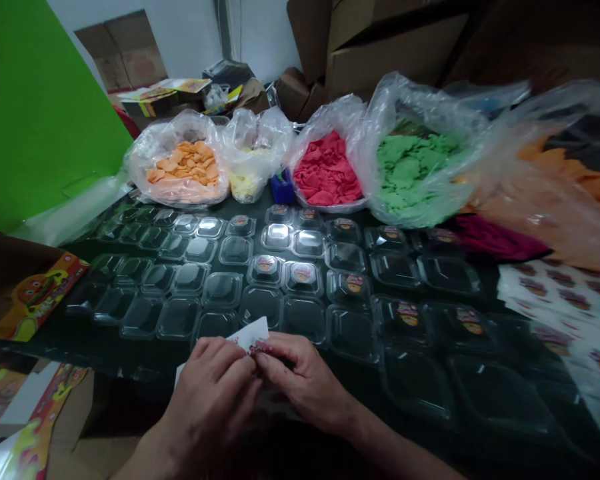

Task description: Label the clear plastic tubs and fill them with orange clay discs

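At the table's near edge: both hands on one sticker sheet [253, 335].
Head view: left hand [215, 393] and right hand [300, 380] pinch it fingertip-close, likely for peeling; clear clamshell tubs [275, 267] mid-table, colour-filled bags [325, 170] along far edge.

**Dark table and its load**

A dark table [353, 393] carries rows of clear plastic clamshell containers [220, 290], several bearing round stickers; along the far edge sit open plastic bags of orange pieces [185, 170], yellow pieces [245, 183], red pieces [326, 170] and green pieces [410, 173]; at right lie sticker sheets [565, 303]; at near left, a printed card [35, 297].
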Demonstrator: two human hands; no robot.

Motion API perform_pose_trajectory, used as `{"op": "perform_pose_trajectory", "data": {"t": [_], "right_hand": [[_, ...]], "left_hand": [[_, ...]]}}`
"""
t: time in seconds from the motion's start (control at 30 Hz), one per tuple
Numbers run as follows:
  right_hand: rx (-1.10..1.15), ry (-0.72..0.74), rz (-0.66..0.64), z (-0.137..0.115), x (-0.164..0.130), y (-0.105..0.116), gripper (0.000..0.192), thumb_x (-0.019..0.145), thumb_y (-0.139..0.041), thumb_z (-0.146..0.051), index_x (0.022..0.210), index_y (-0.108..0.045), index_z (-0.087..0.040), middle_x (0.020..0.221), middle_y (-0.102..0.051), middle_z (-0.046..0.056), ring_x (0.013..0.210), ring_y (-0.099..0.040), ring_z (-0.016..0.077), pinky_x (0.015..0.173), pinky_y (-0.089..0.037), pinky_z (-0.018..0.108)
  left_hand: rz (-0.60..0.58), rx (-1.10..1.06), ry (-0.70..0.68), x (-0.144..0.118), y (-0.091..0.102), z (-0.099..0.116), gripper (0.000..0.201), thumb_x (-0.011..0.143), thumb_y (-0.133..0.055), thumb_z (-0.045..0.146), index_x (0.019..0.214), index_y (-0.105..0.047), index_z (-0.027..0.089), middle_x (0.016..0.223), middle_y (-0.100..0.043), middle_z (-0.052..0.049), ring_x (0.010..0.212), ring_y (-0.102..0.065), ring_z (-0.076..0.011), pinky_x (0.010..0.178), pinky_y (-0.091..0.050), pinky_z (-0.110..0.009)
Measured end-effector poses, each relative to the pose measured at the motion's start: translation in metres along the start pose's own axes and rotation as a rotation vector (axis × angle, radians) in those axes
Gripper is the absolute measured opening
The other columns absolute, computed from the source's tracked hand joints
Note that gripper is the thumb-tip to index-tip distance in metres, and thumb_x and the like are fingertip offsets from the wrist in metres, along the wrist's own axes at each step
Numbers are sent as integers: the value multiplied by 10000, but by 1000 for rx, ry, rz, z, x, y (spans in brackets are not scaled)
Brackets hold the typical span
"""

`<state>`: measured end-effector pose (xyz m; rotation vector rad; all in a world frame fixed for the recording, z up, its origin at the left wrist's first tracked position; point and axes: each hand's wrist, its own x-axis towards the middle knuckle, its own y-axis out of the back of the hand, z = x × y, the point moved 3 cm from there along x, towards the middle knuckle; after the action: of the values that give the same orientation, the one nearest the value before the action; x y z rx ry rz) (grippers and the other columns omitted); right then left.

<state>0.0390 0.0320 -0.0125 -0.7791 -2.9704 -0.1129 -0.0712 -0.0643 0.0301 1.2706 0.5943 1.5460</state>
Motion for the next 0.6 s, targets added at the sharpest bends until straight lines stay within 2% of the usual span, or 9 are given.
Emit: {"op": "perform_pose_trajectory", "data": {"t": [0.1, 0.17, 0.27, 0.33, 0.4, 0.5, 0.6], "right_hand": [[18, -15, -36, -3, -3, -1, 246, 931, -469, -242, 819, -663, -141, 776, -603, 25, 711, -525, 143, 672, -426, 238], [29, 5, -80, -9, -4, -2, 229, 921, -462, -219, 857, -669, -145, 809, -615, 30, 727, -531, 146, 678, -422, 238], [31, 59, -107, -17, -3, -2, 255, 915, -462, -259, 848, -678, -142, 811, -621, 47, 765, -546, 170, 721, -427, 261], [70, 82, -119, -17, -1, -2, 287, 912, -471, -318, 852, -684, -135, 807, -619, 58, 770, -548, 182, 729, -428, 271], [168, 60, -174, -13, 1, -4, 319, 900, -497, -380, 875, -692, -129, 830, -616, 66, 762, -548, 183, 710, -428, 269], [392, -53, -290, 0, 5, -9, 357, 861, -565, -450, 905, -710, -127, 844, -609, 63, 750, -558, 179, 674, -427, 254], [473, -53, -296, 10, 11, -11, 383, 844, -591, -487, 907, -720, -132, 820, -609, 59, 748, -566, 180, 682, -427, 254]], "left_hand": [[5, -190, 197, 4, 13, -15, 168, 871, -550, 195, 1035, -585, 208, 935, -638, -50, 851, -601, -162, 725, -483, -267], [-36, -270, 327, 8, 17, -23, 196, 862, -574, 209, 1056, -596, 222, 982, -637, -43, 896, -608, -155, 754, -487, -252], [-172, -418, 415, 15, 14, -27, 72, 862, -561, 208, 866, -634, 205, 841, -637, -11, 777, -598, -133, 703, -473, -236], [-218, -516, 437, 18, 12, -31, 166, 867, -534, 209, 715, -595, 184, 715, -597, 3, 680, -560, -119, 638, -453, -222], [-194, -580, 468, 21, 16, -41, 206, 868, -523, 230, 672, -562, 179, 674, -566, 7, 643, -531, -114, 604, -444, -213], [-73, -583, 529, 25, 33, -66, 189, 871, -532, 280, 718, -588, 185, 711, -576, -6, 674, -545, -127, 612, -466, -215], [-24, -497, 538, 34, 49, -82, 179, 889, -514, 308, 852, -660, 210, 822, -645, -32, 765, -602, -154, 673, -502, -237]]}}
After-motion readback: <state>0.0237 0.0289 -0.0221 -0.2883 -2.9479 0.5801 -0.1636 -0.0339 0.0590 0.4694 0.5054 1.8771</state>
